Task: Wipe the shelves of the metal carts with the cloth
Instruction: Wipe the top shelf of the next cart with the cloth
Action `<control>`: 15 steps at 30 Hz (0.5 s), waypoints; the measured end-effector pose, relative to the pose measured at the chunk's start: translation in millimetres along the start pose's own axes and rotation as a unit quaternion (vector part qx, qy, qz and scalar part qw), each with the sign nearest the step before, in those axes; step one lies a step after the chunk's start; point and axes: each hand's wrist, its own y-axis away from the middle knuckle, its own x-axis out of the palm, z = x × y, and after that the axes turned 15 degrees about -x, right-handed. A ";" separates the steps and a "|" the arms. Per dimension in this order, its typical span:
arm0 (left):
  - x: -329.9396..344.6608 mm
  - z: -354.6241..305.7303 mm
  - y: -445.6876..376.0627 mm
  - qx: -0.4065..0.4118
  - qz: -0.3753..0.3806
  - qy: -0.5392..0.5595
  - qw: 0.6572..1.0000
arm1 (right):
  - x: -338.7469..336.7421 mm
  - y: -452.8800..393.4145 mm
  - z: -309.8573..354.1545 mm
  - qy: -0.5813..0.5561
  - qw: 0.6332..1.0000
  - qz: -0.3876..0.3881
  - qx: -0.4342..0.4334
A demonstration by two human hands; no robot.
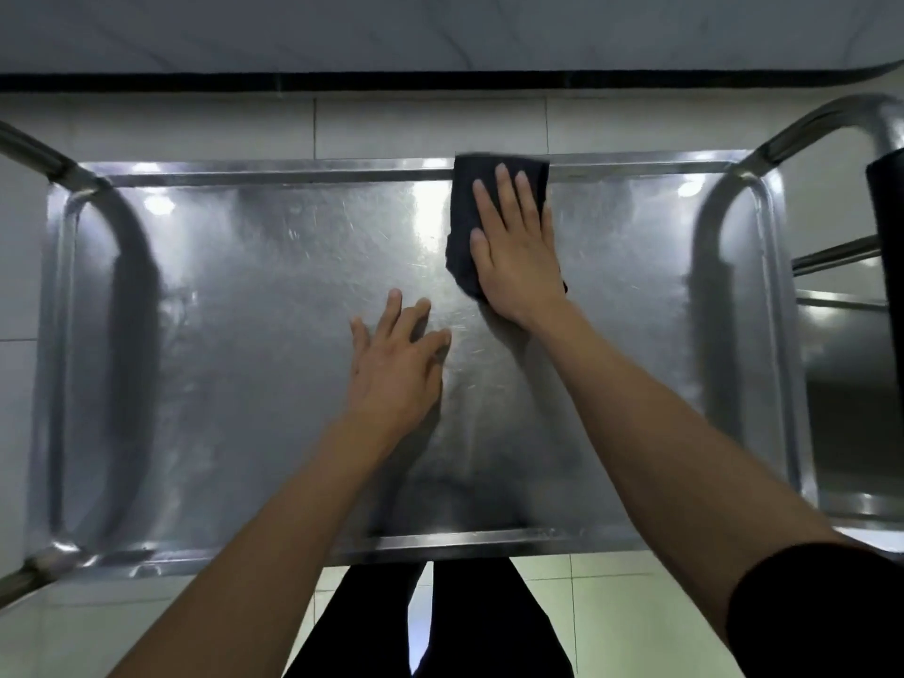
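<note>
A steel cart's top shelf [244, 335] fills the view, with a raised rim and curved tube handles at both ends. A dark folded cloth [467, 203] lies on the shelf at its far rim, right of centre. My right hand [513, 256] presses flat on the cloth, fingers spread and pointing away from me. My left hand [396, 364] rests on the bare metal just left of and nearer than the cloth, fingers apart, holding nothing.
A second steel cart [851, 384] stands close on the right, with a black-gripped handle [888, 227] above it. Pale tiled floor [636, 604] lies around the cart, and a wall with a dark baseboard [440, 81] runs just beyond it. My dark trouser legs show below the near rim.
</note>
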 end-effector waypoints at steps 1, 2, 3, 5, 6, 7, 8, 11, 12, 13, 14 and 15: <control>-0.5 1.2 -0.4 0.000 0.007 -0.007 1.000 | 3.1 20.5 5.5 -0.004 1.000 0.004 0.001; -0.6 1.6 0.0 0.004 0.010 -0.014 1.000 | 6.1 43.3 11.6 -0.007 1.000 0.006 0.004; -1.2 1.7 0.6 0.008 0.011 -0.021 1.000 | 9.4 67.7 18.5 -0.008 1.000 0.009 0.009; -3.0 0.8 2.3 0.009 0.013 -0.023 1.000 | 16.4 118.8 34.2 -0.007 1.000 0.014 0.017; -4.0 -0.3 2.9 0.007 0.014 -0.023 1.000 | 19.6 143.6 42.8 -0.004 1.000 0.016 0.020; -4.9 -1.6 4.0 0.005 0.015 -0.025 1.000 | 22.7 166.2 51.7 -0.003 1.000 0.018 0.024; -5.4 -3.5 6.1 0.004 0.018 -0.029 0.999 | 25.3 186.9 60.3 -0.003 0.999 0.023 0.028; -3.9 -13.1 15.8 0.035 0.022 -0.043 0.998 | 30.5 237.2 83.4 0.005 0.998 0.035 0.048; -2.6 -18.4 20.1 0.053 0.020 -0.045 0.997 | 31.3 250.2 89.4 0.009 0.998 0.040 0.055; -1.4 -23.7 24.5 0.069 0.019 -0.044 0.996 | 31.7 261.5 94.4 0.012 0.997 0.045 0.062; 0.0 -29.4 28.4 0.083 0.021 -0.042 0.995 | 31.7 271.4 98.3 0.013 0.996 0.048 0.068; 1.6 -34.6 31.5 0.092 0.027 -0.040 0.995 | 31.6 279.3 100.9 0.014 0.996 0.052 0.074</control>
